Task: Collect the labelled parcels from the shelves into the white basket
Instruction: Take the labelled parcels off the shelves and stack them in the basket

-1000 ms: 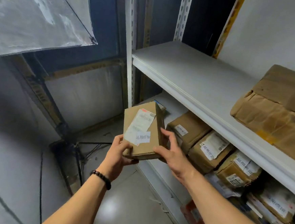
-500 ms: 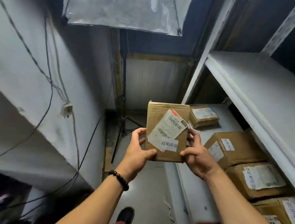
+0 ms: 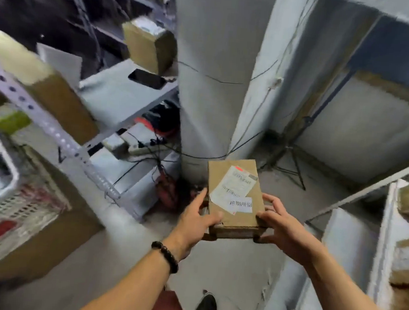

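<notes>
While the white basket [image 3: 2,195] sat well off to the left, the left hand [image 3: 199,221] and right hand [image 3: 284,231] each gripped a side of the parcel [image 3: 234,196], label upward, probably for carrying across.

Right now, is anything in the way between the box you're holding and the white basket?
Nothing visible blocks it. The cardboard parcel is held in the air by the left hand and right hand. The white basket sits low at the far left, with only open floor between them.
</notes>
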